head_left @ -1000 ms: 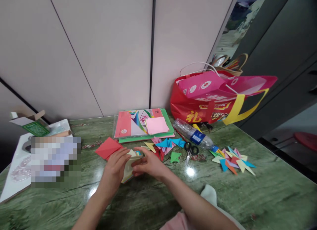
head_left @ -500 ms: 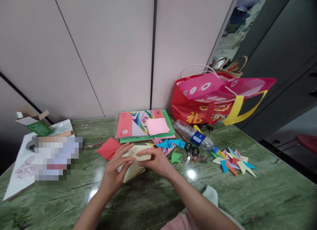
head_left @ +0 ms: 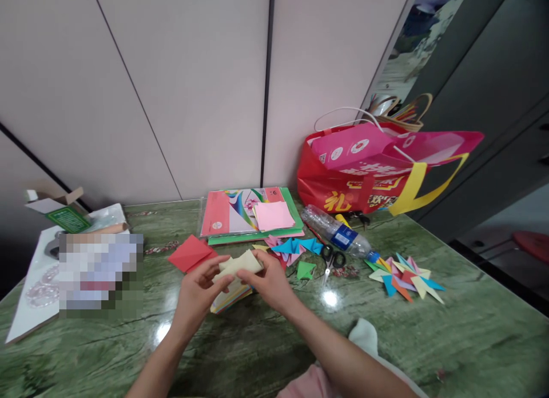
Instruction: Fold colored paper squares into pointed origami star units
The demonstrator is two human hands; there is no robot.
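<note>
Between my hands is a folded piece of pale yellow paper, tilted up above the table. My left hand pinches its left end between thumb and fingers. The right end is gripped by my right hand, its thumb pressed on the near face. Beneath the hands lies a stack of coloured paper sheets, partly covered by them. A folded red paper rests just beyond my left hand. Past my right hand are folded blue paper pieces and a small green folded piece.
Black-handled scissors and a plastic bottle lie to the right, near several folded paper stars. A paper pack lies at the back beside a red bag. A white board and green box stand left.
The pale yellow paper has turned so more of its folded face shows. Both thumbs now press on its near side, and the hands have shifted slightly.
</note>
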